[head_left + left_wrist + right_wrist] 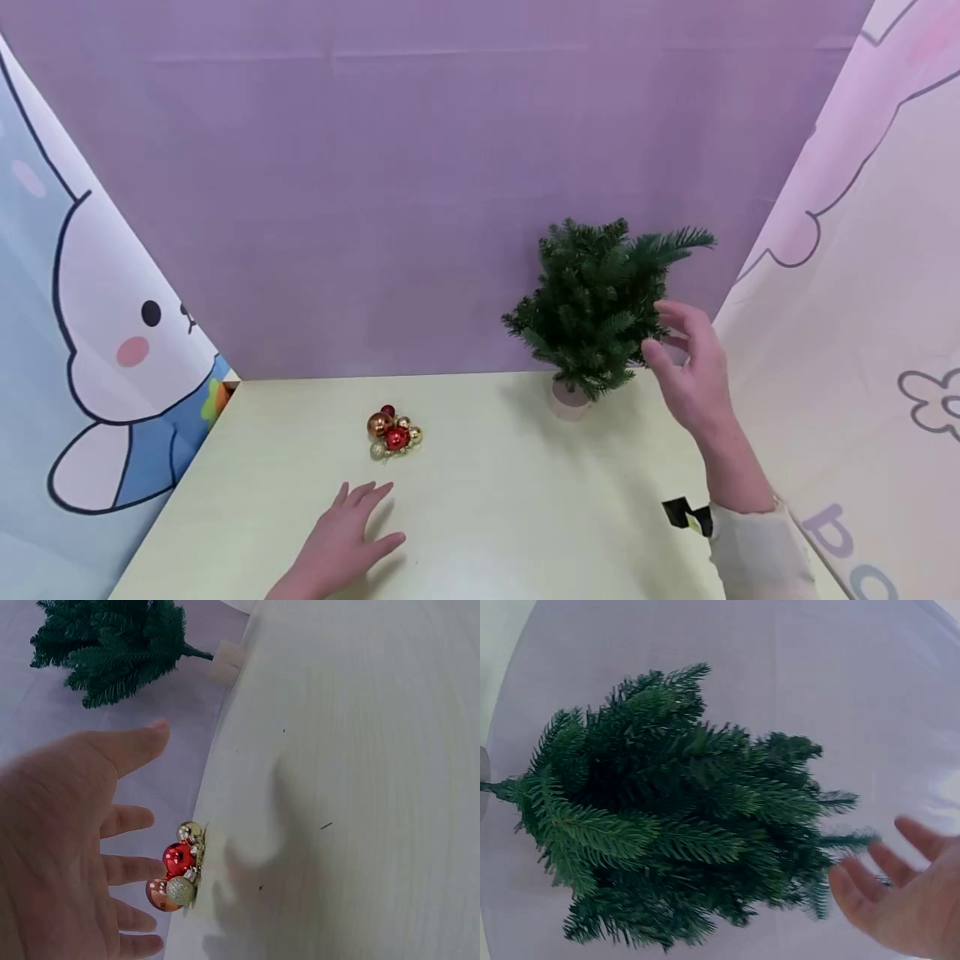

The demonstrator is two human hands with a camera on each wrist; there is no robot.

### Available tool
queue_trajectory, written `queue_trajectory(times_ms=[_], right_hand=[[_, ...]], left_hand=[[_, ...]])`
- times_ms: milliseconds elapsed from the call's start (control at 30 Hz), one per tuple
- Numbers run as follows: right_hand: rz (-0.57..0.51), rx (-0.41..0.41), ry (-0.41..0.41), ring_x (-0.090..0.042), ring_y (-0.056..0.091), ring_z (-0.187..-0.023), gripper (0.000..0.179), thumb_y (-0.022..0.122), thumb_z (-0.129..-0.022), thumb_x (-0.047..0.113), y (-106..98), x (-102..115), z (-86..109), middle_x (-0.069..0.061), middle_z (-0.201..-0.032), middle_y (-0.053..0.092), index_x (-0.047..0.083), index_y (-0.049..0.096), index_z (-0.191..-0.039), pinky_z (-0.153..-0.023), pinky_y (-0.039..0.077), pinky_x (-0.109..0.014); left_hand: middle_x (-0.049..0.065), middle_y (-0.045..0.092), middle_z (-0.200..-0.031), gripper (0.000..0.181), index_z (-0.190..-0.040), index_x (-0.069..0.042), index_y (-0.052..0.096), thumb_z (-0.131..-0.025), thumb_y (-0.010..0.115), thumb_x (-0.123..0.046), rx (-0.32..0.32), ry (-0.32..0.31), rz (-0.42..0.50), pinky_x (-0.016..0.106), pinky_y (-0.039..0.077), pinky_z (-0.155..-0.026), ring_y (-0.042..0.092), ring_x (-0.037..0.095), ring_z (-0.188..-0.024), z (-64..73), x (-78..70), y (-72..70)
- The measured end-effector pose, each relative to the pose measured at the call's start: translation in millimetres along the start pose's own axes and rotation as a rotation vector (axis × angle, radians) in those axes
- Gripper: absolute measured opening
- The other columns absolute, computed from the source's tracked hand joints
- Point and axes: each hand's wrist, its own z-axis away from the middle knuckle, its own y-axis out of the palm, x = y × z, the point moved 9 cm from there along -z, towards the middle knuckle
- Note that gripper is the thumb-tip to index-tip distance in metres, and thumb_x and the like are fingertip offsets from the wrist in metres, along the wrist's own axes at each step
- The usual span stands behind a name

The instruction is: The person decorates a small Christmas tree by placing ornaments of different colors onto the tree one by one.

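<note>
On right backdrop (pixel 832 358), cut-off lettering (pixel 829 531); right hand (pixel 693 371) near potted tree (pixel 592 308)

On the desk (pixel 487 500), the tree (pixel 592 308) stands in its pot (pixel 567 403) at back right, before the backdrop (pixel 375 208); the baubles (pixel 396 438) lie left of it, slightly nearer the front. The left grip (pixel 339 540) is before the baubles, the right grip (pixel 695 377) at the tree's right.
</note>
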Motion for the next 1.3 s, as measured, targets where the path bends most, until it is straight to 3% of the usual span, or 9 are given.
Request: queue_trajectory(times_ms=[167,300,433,533,667,867,967,1100,1300], right_hand=[[0.056,-0.059,0.188,-0.027,0.040,-0.124,0.056,0.061,-0.094,0.033,-1,-22,-20.0,-0.013,-0.135,0.042,-0.001,0.046,-0.135,-0.099,0.037,-0.037],[0.039,-0.054,0.293,-0.028,0.031,-0.130,0.070,0.061,-0.092,0.045,4,-38,-33.7,-0.014,-0.143,0.031,0.003,0.034,-0.142,-0.103,0.031,-0.049],[0.005,-0.008,0.374,-0.032,0.017,-0.139,0.086,0.061,-0.091,0.052,9,-57,-42.1,-0.014,-0.153,0.013,0.011,0.016,-0.151,-0.106,0.024,-0.054],[-0.006,0.033,0.423,-0.033,0.009,-0.143,0.096,0.061,-0.089,0.055,12,-70,-45.8,-0.013,-0.158,0.002,0.014,0.004,-0.154,-0.110,0.019,-0.056],[0.042,0.092,0.443,-0.036,0.007,-0.144,0.103,0.060,-0.088,0.059,16,-82,-52.2,-0.010,-0.161,-0.004,0.015,-0.004,-0.156,-0.112,0.017,-0.056],[0.090,0.137,0.455,-0.033,0.008,-0.145,0.108,0.058,-0.086,0.064,19,-93,-64.1,-0.010,-0.161,0.001,0.017,-0.009,-0.155,-0.112,0.017,-0.056],[0.038,0.127,0.484,-0.029,0.008,-0.146,0.108,0.059,-0.085,0.064,19,-98,-69.1,-0.009,-0.161,0.004,0.018,-0.009,-0.155,-0.113,0.017,-0.053],[-0.058,0.103,0.539,-0.029,0.006,-0.146,0.108,0.061,-0.084,0.064,16,-107,-72.9,-0.009,-0.161,0.004,0.020,-0.007,-0.155,-0.114,0.016,-0.050],[-0.075,0.168,0.585,-0.031,0.000,-0.146,0.104,0.057,-0.084,0.067,19,-117,-77.6,-0.007,-0.162,-0.002,0.022,-0.003,-0.156,-0.114,0.010,-0.051]], left_hand=[[0.014,0.053,-0.135,0.060,-0.132,-0.015,0.059,-0.084,0.072,-0.048,0.030,-0.009,0.082,0.059,0.037,-0.100,0.043,0.044,-0.128,-2.5,-1.1,-0.5],[0.008,0.054,-0.134,0.052,-0.130,-0.013,0.059,-0.088,0.070,-0.041,0.106,0.016,0.256,0.054,0.038,-0.100,0.047,0.032,-0.126,-3.6,-2.2,3.7],[0.003,0.053,-0.134,0.051,-0.133,-0.011,0.056,-0.093,0.064,-0.041,0.240,0.065,0.448,0.057,0.039,-0.098,0.044,0.033,-0.128,-1.6,-9.8,9.7],[0.002,0.052,-0.136,0.050,-0.134,-0.011,0.055,-0.095,0.061,-0.042,0.322,0.057,0.521,0.059,0.039,-0.096,0.042,0.036,-0.129,0.8,-10.7,14.9],[0.006,0.052,-0.136,0.046,-0.134,-0.009,0.054,-0.097,0.060,-0.035,0.365,0.057,0.579,0.061,0.039,-0.094,0.041,0.040,-0.128,-0.2,-7.7,18.7],[0.010,0.054,-0.135,0.046,-0.137,-0.007,0.053,-0.096,0.062,-0.028,0.312,0.054,0.603,0.053,0.045,-0.090,0.050,0.040,-0.120,-12.7,4.7,19.4],[0.006,0.057,-0.130,0.043,-0.133,-0.008,0.056,-0.095,0.065,-0.027,0.261,0.060,0.567,0.049,0.046,-0.089,0.053,0.036,-0.116,-18.1,12.1,17.2],[0.008,0.061,-0.124,0.037,-0.126,-0.006,0.060,-0.094,0.066,-0.023,0.205,0.050,0.584,0.039,0.049,-0.087,0.056,0.035,-0.112,-25.5,20.7,11.7],[0.015,0.061,-0.122,0.037,-0.125,-0.004,0.060,-0.092,0.069,-0.016,0.103,0.010,0.577,0.032,0.049,-0.082,0.058,0.036,-0.108,-32.8,41.1,-2.1]])
